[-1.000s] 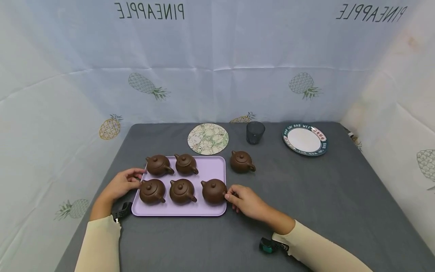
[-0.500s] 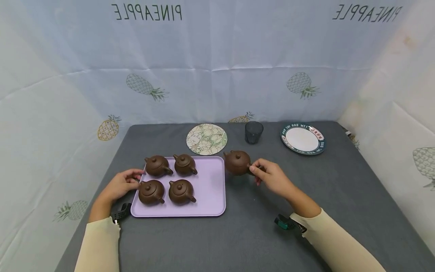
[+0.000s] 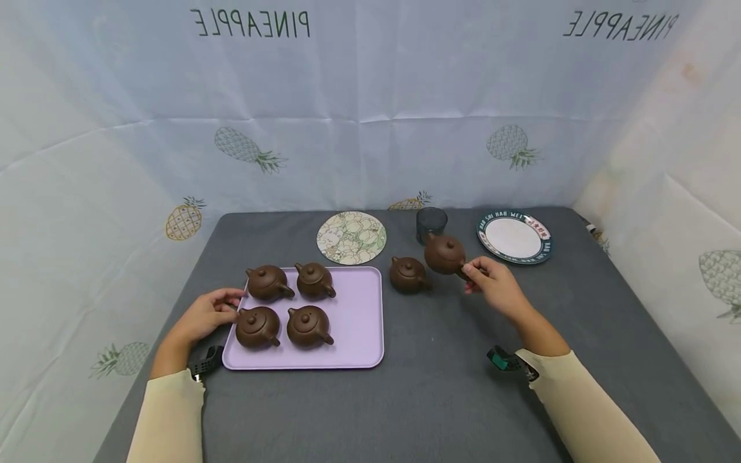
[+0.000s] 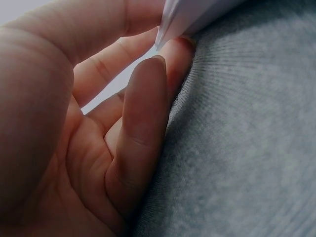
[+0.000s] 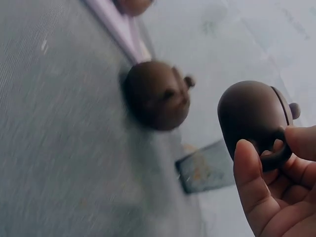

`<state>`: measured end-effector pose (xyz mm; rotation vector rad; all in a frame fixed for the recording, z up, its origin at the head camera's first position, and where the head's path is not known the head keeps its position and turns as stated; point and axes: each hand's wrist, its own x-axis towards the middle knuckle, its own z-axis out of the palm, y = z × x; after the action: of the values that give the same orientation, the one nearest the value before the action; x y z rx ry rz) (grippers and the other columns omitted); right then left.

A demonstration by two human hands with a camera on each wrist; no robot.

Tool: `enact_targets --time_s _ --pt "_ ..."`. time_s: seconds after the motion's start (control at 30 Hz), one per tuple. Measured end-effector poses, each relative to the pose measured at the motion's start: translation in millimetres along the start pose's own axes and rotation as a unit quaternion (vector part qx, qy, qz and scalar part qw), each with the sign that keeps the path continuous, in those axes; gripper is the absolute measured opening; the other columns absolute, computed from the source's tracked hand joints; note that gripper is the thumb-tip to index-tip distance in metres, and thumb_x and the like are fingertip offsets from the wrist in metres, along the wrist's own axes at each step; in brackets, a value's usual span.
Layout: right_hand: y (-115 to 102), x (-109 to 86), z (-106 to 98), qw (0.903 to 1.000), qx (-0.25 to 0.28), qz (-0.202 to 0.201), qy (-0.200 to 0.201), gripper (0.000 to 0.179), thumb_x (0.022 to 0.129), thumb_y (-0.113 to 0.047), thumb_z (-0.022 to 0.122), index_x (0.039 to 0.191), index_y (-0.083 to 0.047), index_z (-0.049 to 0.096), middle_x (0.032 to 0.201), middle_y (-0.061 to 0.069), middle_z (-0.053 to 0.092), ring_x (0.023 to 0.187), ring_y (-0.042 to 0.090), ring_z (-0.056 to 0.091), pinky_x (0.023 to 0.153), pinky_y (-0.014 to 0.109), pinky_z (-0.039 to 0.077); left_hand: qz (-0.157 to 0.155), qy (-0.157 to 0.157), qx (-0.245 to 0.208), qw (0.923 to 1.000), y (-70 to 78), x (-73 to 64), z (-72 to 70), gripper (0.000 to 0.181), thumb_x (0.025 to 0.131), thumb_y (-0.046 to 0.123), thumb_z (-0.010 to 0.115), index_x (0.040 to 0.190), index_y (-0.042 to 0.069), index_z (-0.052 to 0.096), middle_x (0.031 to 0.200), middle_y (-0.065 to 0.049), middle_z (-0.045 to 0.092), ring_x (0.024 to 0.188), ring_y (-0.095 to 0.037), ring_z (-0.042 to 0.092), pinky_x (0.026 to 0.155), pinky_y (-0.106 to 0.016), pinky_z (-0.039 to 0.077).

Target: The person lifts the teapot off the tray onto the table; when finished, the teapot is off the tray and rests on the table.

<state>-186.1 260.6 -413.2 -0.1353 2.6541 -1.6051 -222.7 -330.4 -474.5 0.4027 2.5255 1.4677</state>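
Observation:
My right hand (image 3: 492, 283) pinches the handle of a brown teapot (image 3: 444, 254), which it carries above the table, overlapping the dark glass in the head view. In the right wrist view the thumb and fingers close round the handle of that teapot (image 5: 254, 116). Another brown teapot (image 3: 408, 275) stands on the table, just right of the lilac tray (image 3: 359, 321). Several more such teapots (image 3: 309, 325) stand on the tray's left and middle parts. My left hand (image 3: 208, 315) holds the tray's left edge, the rim (image 4: 173, 24) lying between thumb and fingers in the left wrist view.
Along the back of the grey table (image 3: 324, 418) lie a round floral mat (image 3: 351, 238), the dark glass (image 3: 431, 220) and a green-rimmed white plate (image 3: 513, 236). A pineapple-print cloth (image 3: 359, 161) hangs behind and at the sides.
My right hand has lifted the teapot from the tray's front right corner and carried it right and back, past the teapot standing beside the tray. The left hand stays at the tray's edge.

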Motion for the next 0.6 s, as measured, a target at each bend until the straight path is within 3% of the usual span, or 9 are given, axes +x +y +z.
enact_targets --time_s 0.3,0.6 --pt "36.0 4.4 -6.0 0.9996 -0.011 0.024 -0.012 0.037 0.103 -0.027 0.049 0.111 0.008 0.056 0.097 0.025 0.063 0.079 0.022 0.067 0.075 0.034 0.053 0.000 -0.001 -0.001 1.0000 -6.7 -1.0 -0.9 0.049 0.080 -0.009 0.067 0.127 -0.011 0.053 0.103 -0.019 0.059 0.077 -0.010 0.062 0.068 -0.022 0.048" --pt "50.7 6.0 -2.2 0.9993 0.011 0.027 -0.023 0.035 0.102 -0.023 0.052 0.109 0.011 0.057 0.091 0.022 0.064 0.076 0.023 0.066 0.069 0.031 0.054 -0.007 -0.003 0.023 0.9997 -11.1 3.2 -1.6 0.047 0.082 -0.009 0.066 0.127 -0.012 0.053 0.105 -0.019 0.058 0.080 -0.010 0.060 0.068 -0.022 0.048"
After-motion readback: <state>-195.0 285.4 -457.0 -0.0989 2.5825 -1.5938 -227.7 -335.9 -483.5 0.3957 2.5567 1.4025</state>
